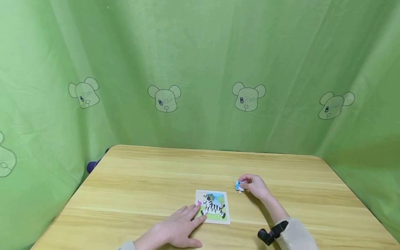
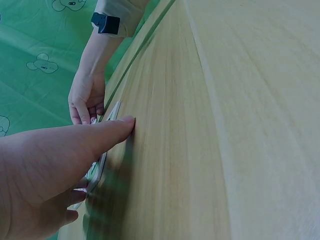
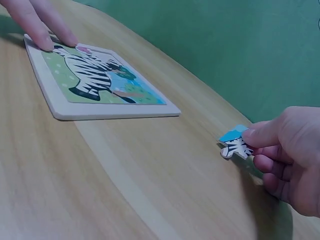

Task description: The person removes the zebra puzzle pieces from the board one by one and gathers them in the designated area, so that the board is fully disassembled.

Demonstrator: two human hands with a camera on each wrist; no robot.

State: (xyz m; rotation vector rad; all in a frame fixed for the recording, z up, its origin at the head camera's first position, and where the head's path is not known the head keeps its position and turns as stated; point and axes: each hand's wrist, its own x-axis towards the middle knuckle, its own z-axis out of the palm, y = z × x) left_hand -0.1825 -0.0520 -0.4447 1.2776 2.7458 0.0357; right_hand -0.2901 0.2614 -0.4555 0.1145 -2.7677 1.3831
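A white-framed zebra jigsaw puzzle (image 1: 214, 209) lies flat on the wooden table, with a bare gap at its upper left corner. My left hand (image 1: 181, 225) rests with spread, straight fingers on the puzzle's left side; its thumb points away over the table in the left wrist view. To the right of the frame, my right hand (image 1: 254, 186) pinches a small puzzle piece (image 3: 236, 142) between thumb and fingers. This piece shows blue sky and black-and-white zebra stripes, and is held close over the table.
The wooden table (image 1: 150, 173) spreads around the puzzle. Behind it and at both sides hangs a green curtain (image 1: 203, 52) with bear-head drawings. A purple object (image 1: 91, 166) shows beyond the table's left edge. A black wrist device (image 1: 273, 232) sits on the right wrist.
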